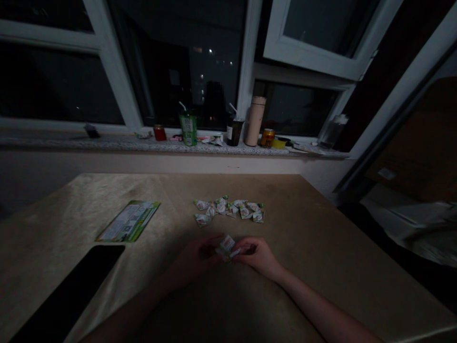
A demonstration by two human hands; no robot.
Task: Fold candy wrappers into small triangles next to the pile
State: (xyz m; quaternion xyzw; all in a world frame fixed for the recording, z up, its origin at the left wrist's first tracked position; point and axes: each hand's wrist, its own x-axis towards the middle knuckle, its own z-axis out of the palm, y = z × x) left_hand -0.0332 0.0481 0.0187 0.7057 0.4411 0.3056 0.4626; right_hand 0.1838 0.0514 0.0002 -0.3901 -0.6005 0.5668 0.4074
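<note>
Between my two hands is a small white-and-green wrapped candy [227, 245], held a little above the table near its middle. My left hand [200, 255] pinches its left side with the fingers closed; that hand lies in dim shadow. On the other side, my right hand [259, 257] grips the wrapper between thumb and fingertips. Just beyond the hands lies a loose row of several similar wrapped candies [222, 206] with twisted ends, some touching each other. Whether the held wrapper is fully closed is too dark to tell.
A flat green-and-white packet [128, 221] and a long black object [71, 290] lie on the left of the table [303, 214]. Along the windowsill [210, 149] stand a green cup [188, 128], a dark cup [234, 131], a pink bottle [255, 121] and small jars.
</note>
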